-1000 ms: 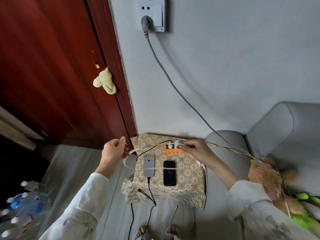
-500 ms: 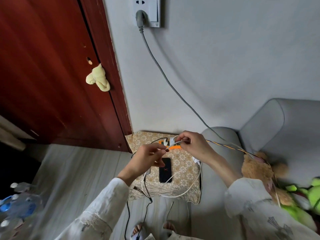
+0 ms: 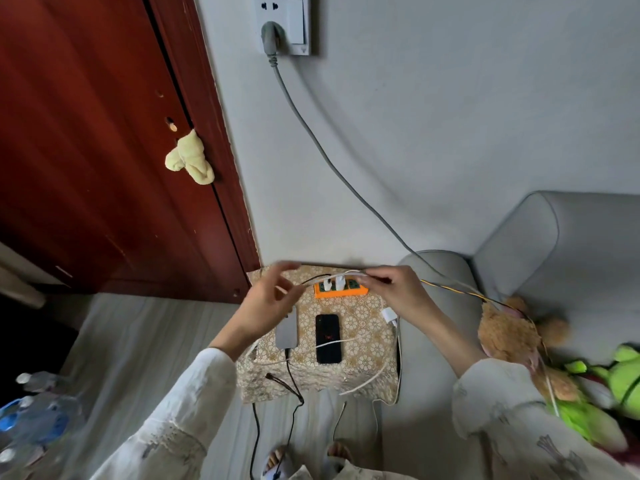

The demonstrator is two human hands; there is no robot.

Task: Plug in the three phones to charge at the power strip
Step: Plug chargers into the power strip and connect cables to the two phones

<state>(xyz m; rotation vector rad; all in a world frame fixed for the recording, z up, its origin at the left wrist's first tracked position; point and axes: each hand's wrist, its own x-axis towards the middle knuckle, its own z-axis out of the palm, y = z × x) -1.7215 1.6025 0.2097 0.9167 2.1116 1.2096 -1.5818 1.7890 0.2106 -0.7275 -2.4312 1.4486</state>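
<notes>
An orange power strip (image 3: 356, 290) lies at the back of a small table under a floral cloth (image 3: 367, 344), with two white chargers (image 3: 340, 281) plugged into it. In front lie a silver phone (image 3: 288, 336) with a black cable in it and a black phone (image 3: 327, 348) crossed by a white cable (image 3: 335, 341). My right hand (image 3: 398, 292) pinches another white cable (image 3: 341, 274) just above the strip. My left hand (image 3: 266, 308) is at that cable's left end, fingers blurred, partly covering the silver phone. A loose white charger (image 3: 389, 315) rests at the table's right edge.
A grey cord (image 3: 332, 161) runs from the wall socket (image 3: 282, 24) down to the strip. The grey sofa (image 3: 554, 258) with plush toys (image 3: 512, 332) is on the right, a red door (image 3: 86, 133) on the left, water bottles (image 3: 31, 417) bottom left. Cables hang toward my feet (image 3: 277, 459).
My left hand swung in from the left of the table to the power strip, bringing its end of the white cable close to my right hand, which stayed by the strip.
</notes>
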